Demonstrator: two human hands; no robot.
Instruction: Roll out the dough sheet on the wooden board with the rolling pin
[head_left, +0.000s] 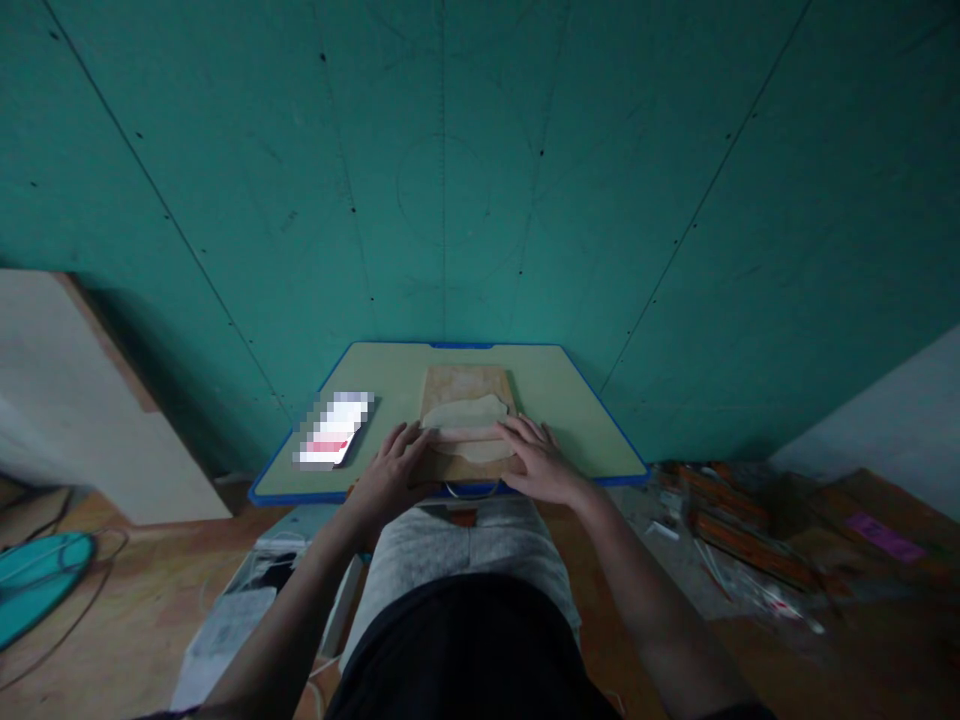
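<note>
Room: teal panelled wall (480,170) straight ahead, wooden floor below, pretty dim light all round.
Surface: small low table (585,420) with a blue edge, pale green top, right in front of our knees.
Head view, the work: wooden board (466,385) sits mid-table, and on it lies a flat, pale sheet of dough (465,412) with an uneven outline.
Roller: a thin pale rolling pin (466,435) lies crosswise over the near half of the dough, we reckon; it's slim and low-contrast, so we're not fully sure.
Left hand (391,475): fingers spread almost flat, palm down on the pin's left end, pressing rather than gripping.
Right hand (541,462): same deal on the right end, fingers stretched out and loose, nothing clasped.
How we'd do it well: keep both palms level so pressure stays even, and ease off near the ragged edges so they don't go thin.
Also about: a blurred-out flat object (335,430) on the table's left, clutter of tools (720,520) on the floor to our right, a teal fan (37,585) far left.
</note>
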